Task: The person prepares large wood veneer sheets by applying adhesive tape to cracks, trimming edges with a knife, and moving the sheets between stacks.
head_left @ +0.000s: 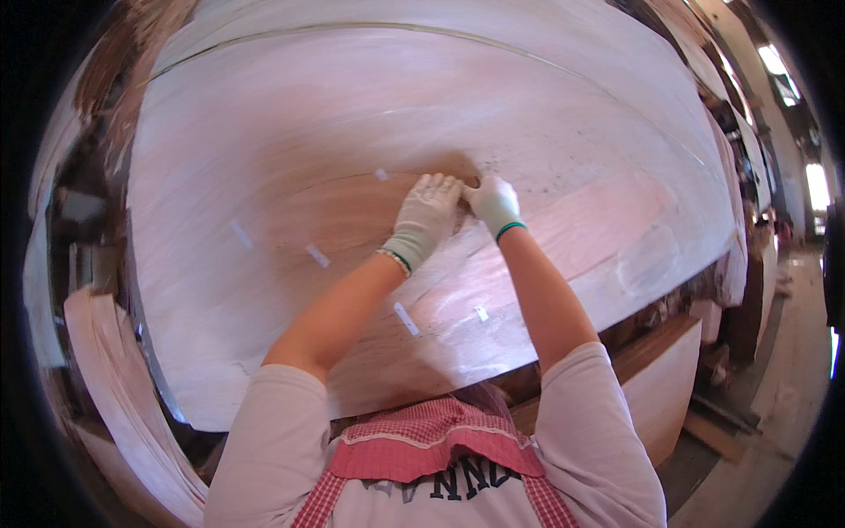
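Observation:
A broad, pale pinkish wood veneer sheet [546, 114] lies before me. My left hand [428, 211], in a white knit glove, rests flat on it with the fingers stretched out. Right beside its fingertips, my right hand [495, 201] is gloved too, with its fingers curled closed at the sheet's surface. A small dark spot shows by the right fingertips, but whatever they may hold cannot be made out. Small white tape strips [406, 319] stick to the sheet around and below my hands. Dark specks [532, 172] are scattered just right of my right hand.
A long thin strip [378, 25] runs across the sheet's far side. Curved veneer sheets [123, 378] stand at the left. To the lower right is a stack of boards [664, 378], with a walkway [792, 352] farther right.

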### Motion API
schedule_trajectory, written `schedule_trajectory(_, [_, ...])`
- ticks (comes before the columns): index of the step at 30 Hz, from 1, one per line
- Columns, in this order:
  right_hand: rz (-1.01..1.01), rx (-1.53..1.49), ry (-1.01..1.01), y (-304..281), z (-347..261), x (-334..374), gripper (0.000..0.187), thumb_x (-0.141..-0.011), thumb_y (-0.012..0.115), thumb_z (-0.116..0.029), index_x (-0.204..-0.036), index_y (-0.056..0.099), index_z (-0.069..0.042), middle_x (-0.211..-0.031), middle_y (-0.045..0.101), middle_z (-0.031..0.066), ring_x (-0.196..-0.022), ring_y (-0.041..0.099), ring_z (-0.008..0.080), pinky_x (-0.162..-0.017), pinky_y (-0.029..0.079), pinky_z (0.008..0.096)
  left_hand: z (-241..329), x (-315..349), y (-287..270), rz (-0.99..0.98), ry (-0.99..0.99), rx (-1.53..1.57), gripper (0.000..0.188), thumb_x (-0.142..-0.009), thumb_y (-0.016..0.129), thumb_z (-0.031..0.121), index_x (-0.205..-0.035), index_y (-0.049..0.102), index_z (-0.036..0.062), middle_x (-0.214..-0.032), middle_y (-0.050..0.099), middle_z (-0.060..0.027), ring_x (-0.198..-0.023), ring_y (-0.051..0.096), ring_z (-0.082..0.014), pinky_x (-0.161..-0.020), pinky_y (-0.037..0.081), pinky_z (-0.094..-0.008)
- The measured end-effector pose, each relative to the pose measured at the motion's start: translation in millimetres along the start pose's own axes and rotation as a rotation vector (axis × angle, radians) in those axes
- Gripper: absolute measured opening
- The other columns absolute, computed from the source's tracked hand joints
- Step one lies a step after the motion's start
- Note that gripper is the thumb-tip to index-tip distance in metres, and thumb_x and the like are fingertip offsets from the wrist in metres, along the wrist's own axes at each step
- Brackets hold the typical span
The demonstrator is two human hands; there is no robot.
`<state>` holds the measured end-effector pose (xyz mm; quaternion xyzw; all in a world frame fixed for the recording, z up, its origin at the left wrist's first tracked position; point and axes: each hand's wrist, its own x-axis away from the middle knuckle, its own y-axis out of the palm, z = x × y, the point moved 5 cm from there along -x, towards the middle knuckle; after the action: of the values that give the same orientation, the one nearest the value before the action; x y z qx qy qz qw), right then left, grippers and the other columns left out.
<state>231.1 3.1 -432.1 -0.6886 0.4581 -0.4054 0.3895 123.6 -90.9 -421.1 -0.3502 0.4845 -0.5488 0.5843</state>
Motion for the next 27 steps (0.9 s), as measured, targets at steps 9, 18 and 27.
schedule_trajectory(9, [0.129,-0.548,0.057,-47,86,41,0.039,-0.084,0.067,-0.039,-0.081,0.065,0.000,-0.068,0.066,0.0152,-0.063,0.065,0.0283,-0.060,0.049,0.0391,25,-29,2,-0.162,-0.029,-0.249,0.041,-0.088,0.046,0.009,-0.128,0.054,0.0094,-0.135,0.054,-0.0079,-0.132,0.042,-0.0250,-0.114,0.026,-0.0421])
schedule_trajectory(18, [0.088,0.056,0.203,-66,176,18,0.034,-0.076,0.062,-0.032,-0.090,0.070,-0.002,-0.090,0.067,0.0248,-0.086,0.066,0.0388,-0.079,0.053,0.0458,150,-72,76,-0.090,0.202,0.140,0.048,-0.089,0.048,0.015,-0.136,0.046,0.0087,-0.146,0.042,-0.0092,-0.136,0.038,-0.0240,-0.114,0.026,-0.0373])
schedule_trajectory(27, [0.081,-0.591,0.322,-100,242,97,0.034,-0.088,0.065,-0.033,-0.089,0.066,0.001,-0.069,0.066,0.0072,-0.054,0.058,0.0120,-0.049,0.045,0.0293,178,-81,86,-0.177,0.195,-0.230,0.042,-0.090,0.044,0.018,-0.130,0.054,0.0078,-0.140,0.050,-0.0095,-0.134,0.040,-0.0252,-0.115,0.023,-0.0408])
